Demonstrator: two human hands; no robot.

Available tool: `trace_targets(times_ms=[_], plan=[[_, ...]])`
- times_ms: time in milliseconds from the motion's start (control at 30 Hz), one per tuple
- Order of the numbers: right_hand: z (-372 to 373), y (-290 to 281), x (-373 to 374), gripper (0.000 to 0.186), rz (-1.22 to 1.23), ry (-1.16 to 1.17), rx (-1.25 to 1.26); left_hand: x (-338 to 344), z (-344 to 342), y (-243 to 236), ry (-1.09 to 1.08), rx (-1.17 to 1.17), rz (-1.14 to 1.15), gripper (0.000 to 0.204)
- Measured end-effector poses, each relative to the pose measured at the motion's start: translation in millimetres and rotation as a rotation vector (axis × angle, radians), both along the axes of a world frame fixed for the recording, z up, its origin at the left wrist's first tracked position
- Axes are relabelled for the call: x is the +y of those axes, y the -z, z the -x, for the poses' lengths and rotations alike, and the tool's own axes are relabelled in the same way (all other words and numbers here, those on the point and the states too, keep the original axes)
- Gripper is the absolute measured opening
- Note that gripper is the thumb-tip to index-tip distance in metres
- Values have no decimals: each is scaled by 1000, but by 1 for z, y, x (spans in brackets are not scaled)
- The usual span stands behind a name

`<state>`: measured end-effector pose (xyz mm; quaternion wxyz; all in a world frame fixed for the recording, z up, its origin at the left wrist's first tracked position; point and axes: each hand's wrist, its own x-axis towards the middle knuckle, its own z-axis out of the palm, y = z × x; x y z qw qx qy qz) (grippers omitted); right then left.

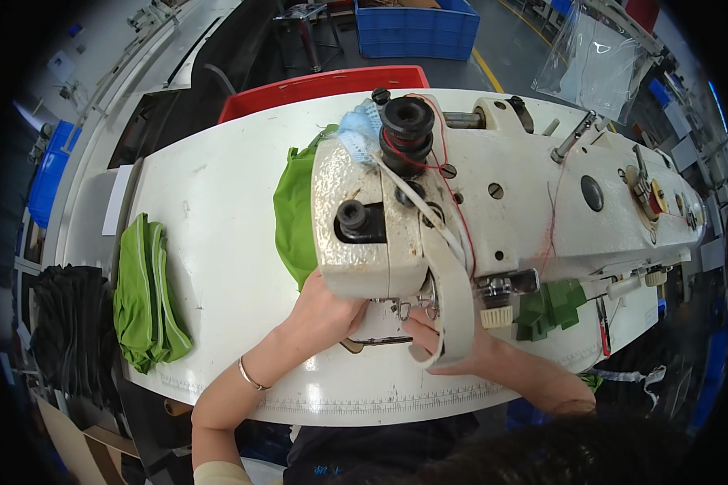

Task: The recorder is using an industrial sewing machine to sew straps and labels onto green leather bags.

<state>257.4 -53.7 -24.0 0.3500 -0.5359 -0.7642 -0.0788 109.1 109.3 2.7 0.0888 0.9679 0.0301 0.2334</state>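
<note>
My left hand, with a bangle at its wrist, is tucked against the sewing machine's head, fingers curled and their tips hidden beneath it. Just behind that hand, green fabric lies under and left of the head. My right hand is below the needle area, partly covered by a beige curved arm of the machine, its fingers bent; what either hand holds is hidden. A pale blue cloth and red thread are on the machine.
Folded green pieces lie on the white table's left; a dark fabric stack is beside it. A dark green block and red-handled tool lie right. Red and blue bins stand behind.
</note>
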Motion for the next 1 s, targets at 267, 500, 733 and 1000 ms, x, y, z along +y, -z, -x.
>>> trace_targets(times_ms=[267, 500, 733, 1000], plan=[[40, -30, -24, 30, 1142, -77, 1901, -65, 60, -63, 387, 153, 241, 18], [85, -44, -34, 48, 955, -36, 1670, -147, 51, -39, 694, -117, 294, 23], [42, -142, -274, 45, 107, 791, 1558, -128, 102, -18, 145, 182, 701, 42], [43, -10, -345, 51, 745, 1214, 515, -125, 78, 20, 157, 167, 492, 41]])
